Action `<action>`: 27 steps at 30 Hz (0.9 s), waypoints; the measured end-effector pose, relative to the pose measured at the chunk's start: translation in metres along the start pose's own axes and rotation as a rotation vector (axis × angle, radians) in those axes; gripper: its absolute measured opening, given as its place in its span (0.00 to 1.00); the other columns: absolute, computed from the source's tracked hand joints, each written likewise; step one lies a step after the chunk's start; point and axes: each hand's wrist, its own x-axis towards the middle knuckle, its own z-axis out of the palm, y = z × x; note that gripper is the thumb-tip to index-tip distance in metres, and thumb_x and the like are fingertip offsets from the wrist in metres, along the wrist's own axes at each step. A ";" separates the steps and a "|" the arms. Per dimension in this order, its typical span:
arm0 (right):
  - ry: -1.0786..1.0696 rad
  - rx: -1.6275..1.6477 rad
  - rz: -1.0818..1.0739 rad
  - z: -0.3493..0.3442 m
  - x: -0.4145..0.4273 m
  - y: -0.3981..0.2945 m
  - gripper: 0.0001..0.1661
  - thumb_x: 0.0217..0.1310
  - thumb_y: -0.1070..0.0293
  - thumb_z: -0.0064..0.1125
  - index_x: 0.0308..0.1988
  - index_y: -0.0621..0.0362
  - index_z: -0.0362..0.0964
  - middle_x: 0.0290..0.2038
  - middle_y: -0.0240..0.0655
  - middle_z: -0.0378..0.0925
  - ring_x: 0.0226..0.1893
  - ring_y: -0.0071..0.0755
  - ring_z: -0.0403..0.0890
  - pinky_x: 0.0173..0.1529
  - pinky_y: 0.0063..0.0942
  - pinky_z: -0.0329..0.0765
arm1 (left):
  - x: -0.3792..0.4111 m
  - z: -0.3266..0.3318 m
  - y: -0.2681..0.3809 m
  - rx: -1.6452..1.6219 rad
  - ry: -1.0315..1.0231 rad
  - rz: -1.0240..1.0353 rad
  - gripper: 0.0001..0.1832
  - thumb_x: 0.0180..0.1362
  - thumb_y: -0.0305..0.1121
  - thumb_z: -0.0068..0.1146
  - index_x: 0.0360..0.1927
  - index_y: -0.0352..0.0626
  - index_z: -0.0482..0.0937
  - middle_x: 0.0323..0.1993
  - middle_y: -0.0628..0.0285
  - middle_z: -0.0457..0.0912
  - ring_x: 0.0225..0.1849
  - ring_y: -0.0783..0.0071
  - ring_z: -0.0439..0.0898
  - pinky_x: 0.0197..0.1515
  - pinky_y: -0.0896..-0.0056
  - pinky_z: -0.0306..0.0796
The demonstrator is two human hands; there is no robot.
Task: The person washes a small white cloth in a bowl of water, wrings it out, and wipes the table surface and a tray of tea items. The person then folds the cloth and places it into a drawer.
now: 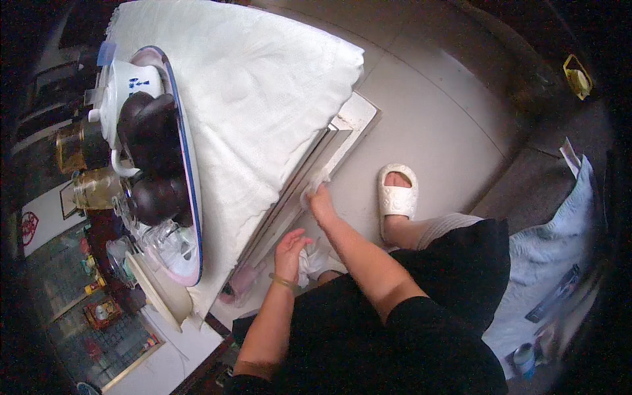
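Observation:
My right hand grips a crumpled, whitish cloth or tissue. It presses this to the side of a low table, by a light ledge under the top. My left hand, with a bangle at the wrist, is nearer the table's left end. Its fingers are partly spread, with nothing seen in them. Just behind that wrist is a crumpled white thing, perhaps cloth, partly hidden. A white tablecloth with a scalloped edge covers the table top and hangs over the ledge.
On the table stands an oval tray with a blue rim. It carries a white teapot, dark rounded objects and clear glassware. A pink item lies below the edge. My foot wears a white slipper; a sofa is at right.

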 end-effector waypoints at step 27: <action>0.136 0.009 -0.169 0.020 -0.057 -0.094 0.16 0.54 0.73 0.49 0.44 0.67 0.63 0.36 0.57 0.73 0.39 0.61 0.73 0.41 0.41 0.70 | -0.007 -0.019 -0.003 -0.087 0.076 0.161 0.15 0.55 0.25 0.50 0.46 0.32 0.72 0.42 0.60 0.77 0.44 0.75 0.73 0.50 0.77 0.64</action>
